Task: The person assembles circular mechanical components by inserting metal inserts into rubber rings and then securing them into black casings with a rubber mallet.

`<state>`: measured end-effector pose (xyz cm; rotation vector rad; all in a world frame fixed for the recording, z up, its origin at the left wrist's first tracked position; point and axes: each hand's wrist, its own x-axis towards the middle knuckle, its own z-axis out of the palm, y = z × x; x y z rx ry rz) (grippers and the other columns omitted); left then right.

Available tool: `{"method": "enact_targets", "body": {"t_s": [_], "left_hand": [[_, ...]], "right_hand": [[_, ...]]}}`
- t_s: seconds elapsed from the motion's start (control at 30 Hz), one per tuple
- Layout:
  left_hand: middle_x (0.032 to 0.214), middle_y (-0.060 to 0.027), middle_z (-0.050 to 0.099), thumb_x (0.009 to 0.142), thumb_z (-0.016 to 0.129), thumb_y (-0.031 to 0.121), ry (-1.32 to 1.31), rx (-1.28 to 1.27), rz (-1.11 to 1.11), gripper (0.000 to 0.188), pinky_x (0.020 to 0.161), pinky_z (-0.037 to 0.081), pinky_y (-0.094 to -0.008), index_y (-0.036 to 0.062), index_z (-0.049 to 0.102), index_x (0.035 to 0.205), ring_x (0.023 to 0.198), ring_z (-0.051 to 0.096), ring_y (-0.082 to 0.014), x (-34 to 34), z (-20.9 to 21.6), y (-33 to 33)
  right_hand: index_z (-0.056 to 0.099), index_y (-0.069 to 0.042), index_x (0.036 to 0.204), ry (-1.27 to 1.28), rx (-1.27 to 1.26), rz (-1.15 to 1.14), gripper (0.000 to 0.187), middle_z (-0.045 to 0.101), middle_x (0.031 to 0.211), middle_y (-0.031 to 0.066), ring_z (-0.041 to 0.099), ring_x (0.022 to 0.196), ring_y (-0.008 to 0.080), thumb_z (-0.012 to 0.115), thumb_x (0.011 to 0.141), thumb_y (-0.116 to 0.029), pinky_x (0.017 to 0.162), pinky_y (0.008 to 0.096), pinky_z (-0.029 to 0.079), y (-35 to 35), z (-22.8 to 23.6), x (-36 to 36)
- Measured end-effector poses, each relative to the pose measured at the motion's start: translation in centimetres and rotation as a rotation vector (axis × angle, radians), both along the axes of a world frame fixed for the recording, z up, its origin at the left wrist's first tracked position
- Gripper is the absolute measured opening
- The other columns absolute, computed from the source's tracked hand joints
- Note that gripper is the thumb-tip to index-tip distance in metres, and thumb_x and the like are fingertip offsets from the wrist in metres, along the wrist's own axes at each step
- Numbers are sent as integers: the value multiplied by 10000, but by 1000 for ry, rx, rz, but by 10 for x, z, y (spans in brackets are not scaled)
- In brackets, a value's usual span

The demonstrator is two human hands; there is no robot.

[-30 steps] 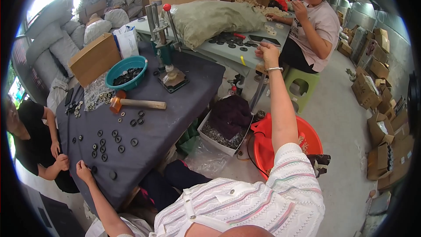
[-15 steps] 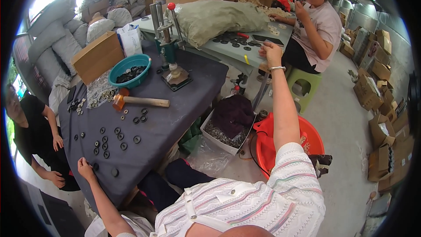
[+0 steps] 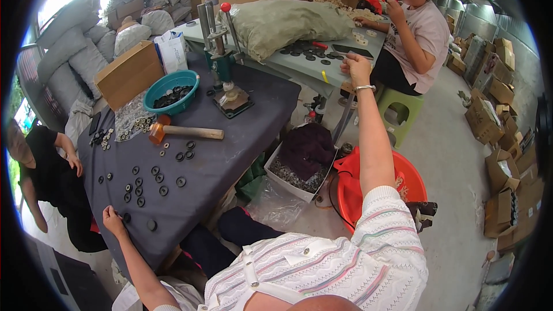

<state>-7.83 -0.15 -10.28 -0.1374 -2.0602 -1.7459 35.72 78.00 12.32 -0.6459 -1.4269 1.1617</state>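
Clock is read from view centre, 12 at top. Worktable (image 3: 230, 155) is spread at 9. Hand press (image 3: 222, 69) is stood on it toward 11; basin (image 3: 189, 95) is set at 10, carton (image 3: 128, 76) placed just beyond. Mallet (image 3: 193, 132) is laid at 9, between basin and scattered discs (image 3: 139, 182). Left hand (image 3: 113, 220) is placed by the table edge at 8, one disc close by its fingers. Second table (image 3: 302, 69) is set at 12, large sack (image 3: 282, 26) laid on it. Right hand (image 3: 358, 69) is raised between 1 and 2. Person (image 3: 419, 46) is seated at 2 on stool (image 3: 412, 108). Tub (image 3: 415, 181) is placed at 4.
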Motion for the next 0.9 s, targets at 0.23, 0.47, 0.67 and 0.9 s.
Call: {"method": "enact_targets", "body": {"t_s": [0.23,0.47,0.67,0.9], "left_hand": [[650,-8,525,916,568,142,-1,-19,21,133,402,339,-219,20,620,913,430,423,-61,-1,0,-2],[639,-8,522,914,568,139,-9,-9,14,132,404,340,-219,19,621,909,437,430,-62,9,7,12],[642,-13,527,914,569,139,-10,18,-1,137,411,343,-217,13,622,910,437,432,-63,7,7,1],[646,-16,532,912,571,135,-10,18,2,135,408,347,-218,8,618,910,435,439,-65,7,8,5]], "right_hand": [[595,75,1100,-18,9,-12,270,663,874,144,656,651,191,528,850,-4,561,278,553,2,-1,-1],[604,71,1086,-10,5,-8,257,661,866,138,653,648,187,530,852,-2,558,278,550,8,-2,5],[605,90,1067,-1,23,-16,245,654,860,149,652,625,184,504,867,-7,535,267,546,1,-1,-3],[602,90,1073,-13,17,-28,250,651,866,148,650,623,186,507,863,-6,532,263,541,2,-2,-2]]}}
